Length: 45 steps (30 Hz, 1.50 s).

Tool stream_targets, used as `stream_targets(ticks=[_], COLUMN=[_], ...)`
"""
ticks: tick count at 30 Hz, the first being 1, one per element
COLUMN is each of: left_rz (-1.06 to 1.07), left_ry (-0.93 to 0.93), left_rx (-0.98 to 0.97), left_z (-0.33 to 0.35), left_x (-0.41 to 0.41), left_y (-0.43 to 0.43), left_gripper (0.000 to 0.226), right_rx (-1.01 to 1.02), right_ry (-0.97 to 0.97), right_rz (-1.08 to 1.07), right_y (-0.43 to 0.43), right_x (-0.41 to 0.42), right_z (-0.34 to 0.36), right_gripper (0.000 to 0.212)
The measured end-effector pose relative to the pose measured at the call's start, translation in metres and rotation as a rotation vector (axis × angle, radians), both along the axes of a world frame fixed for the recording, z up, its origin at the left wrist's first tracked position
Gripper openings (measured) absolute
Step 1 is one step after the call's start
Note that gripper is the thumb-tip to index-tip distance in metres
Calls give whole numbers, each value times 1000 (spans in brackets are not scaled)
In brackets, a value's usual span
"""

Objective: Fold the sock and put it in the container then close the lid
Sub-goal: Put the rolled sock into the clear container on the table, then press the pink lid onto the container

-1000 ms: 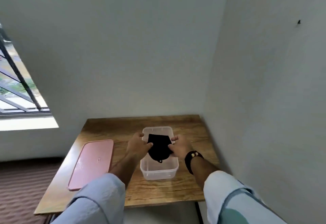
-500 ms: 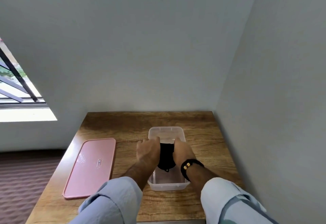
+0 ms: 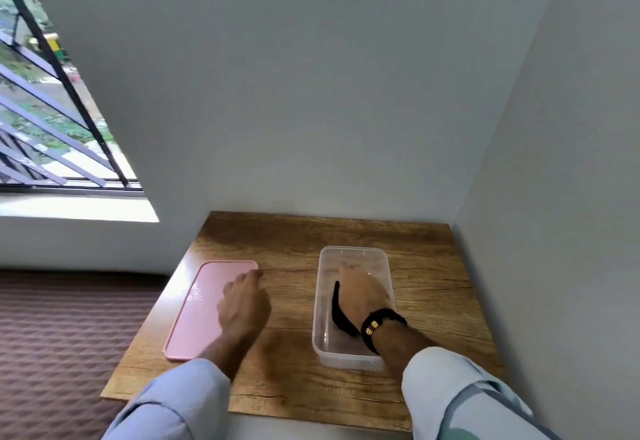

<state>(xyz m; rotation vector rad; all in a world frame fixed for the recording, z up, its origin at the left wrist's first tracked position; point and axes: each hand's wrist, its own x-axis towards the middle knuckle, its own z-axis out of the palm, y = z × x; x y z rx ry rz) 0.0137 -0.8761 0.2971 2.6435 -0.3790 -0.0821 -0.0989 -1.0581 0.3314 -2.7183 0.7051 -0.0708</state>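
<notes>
The black sock (image 3: 341,315) lies inside the clear container (image 3: 353,254), under the right hand (image 3: 360,296); only a dark curved edge of it shows along the left side of that hand and toward the wrist. The right hand is laid flat, palm down, fingers extended and held together, pressing on the sock within the container walls. A black wristband with gold beads (image 3: 374,327) sits at the wrist, over the container's near end. The container is uncovered. Well to the left of the right hand, the left hand (image 3: 244,304) rests over the right edge of the pink lid (image 3: 204,304), fingers curled downward at that edge; whether they grip the lid cannot be told. The lid lies flat on the wooden table (image 3: 433,273), apart from the container. Light blue sleeves (image 3: 180,401) cover both forearms nearest the camera.
</notes>
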Motion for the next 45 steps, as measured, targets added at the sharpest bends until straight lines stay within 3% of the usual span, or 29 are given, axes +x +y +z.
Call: stream_targets(ticks=[3, 5, 10, 13, 16, 18, 21, 23, 28, 34, 39, 45], left_rz=[178, 231, 278, 293, 283, 293, 331, 309, 220, 14, -61, -51], left_ry=[167, 244, 322, 340, 367, 436, 573, 653, 626, 538, 483, 447], left_rx=[107, 136, 98, 13, -57, -170, -443, -586, -798, -632, -418, -319], left_z=[-9, -17, -34, -41, -51, -59, -65, -61, -13, 28, 19, 11], left_x=[14, 21, 46, 64, 81, 84, 74, 66, 43, -14, -57, -73], left_y=[54, 85, 127, 140, 153, 159, 157, 149, 99, 11, -32, -45], left_gripper=[56, 60, 44, 35, 31, 29, 30, 30, 24, 13, 21, 31], right_rx=[59, 191, 772, 902, 1046, 1044, 1045, 991, 624, 462, 345, 467], right_ry=[-266, -290, 127, 143, 111, 93, 56, -5, -237, -228, -166, -145], right_rz=[172, 234, -87, -260, -303, -316, -390, -396, -319, -433, -599, -578], right_y=[43, 82, 147, 162, 168, 162, 145, 128, 75, 1, -22, -32], right_x=[27, 47, 87, 98, 108, 111, 98, 89, 56, -21, -66, -80], right_z=[8, 3, -47, -70, -78, -79, -65, -49, 7, 27, 2, -31], right_gripper=[33, 30, 33, 39, 44, 38, 12, 15, 16, 18, 25, 17])
